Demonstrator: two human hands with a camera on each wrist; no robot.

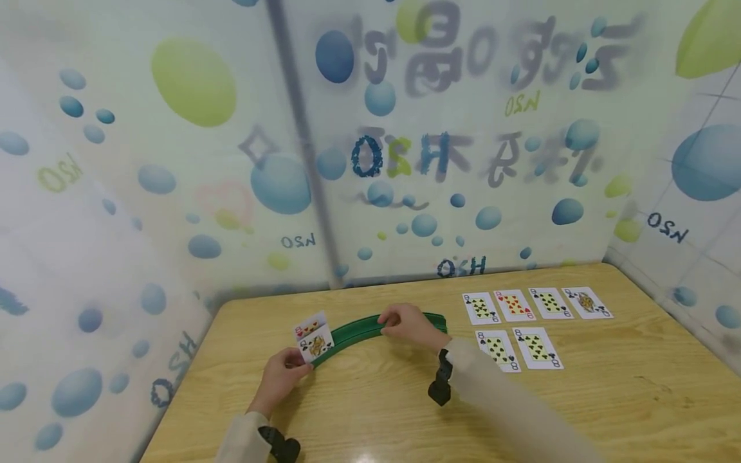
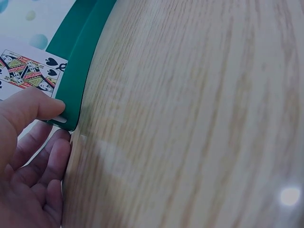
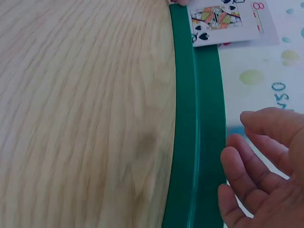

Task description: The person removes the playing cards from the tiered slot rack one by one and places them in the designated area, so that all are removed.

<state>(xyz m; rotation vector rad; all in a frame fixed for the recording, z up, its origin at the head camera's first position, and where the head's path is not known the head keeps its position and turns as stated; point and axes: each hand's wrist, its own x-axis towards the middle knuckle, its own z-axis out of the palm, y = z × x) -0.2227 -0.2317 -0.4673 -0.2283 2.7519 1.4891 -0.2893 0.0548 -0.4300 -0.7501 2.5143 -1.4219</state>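
A curved green card holder [image 1: 356, 330] stands on the table. Two playing cards are upright at its left end: a queen of spades [image 1: 317, 347] in front and a red eight [image 1: 307, 328] behind it. My left hand [image 1: 283, 373] pinches that end of the holder. In the left wrist view its thumb [image 2: 45, 105] presses on the front face by the queen's lower corner, with the other fingers curled beneath. My right hand [image 1: 410, 326] is over the holder's right half, fingers loosely bent. The right wrist view shows nothing between thumb and fingers, which are close beside the green rail.
Face-up cards lie in two rows on the right of the wooden table [image 1: 625, 386]. The back row has several, including a nine of hearts [image 1: 514, 305]; the front row has two black eights, one [image 1: 537, 348] farther right. A bubble-patterned curtain [image 1: 376, 212] hangs behind.
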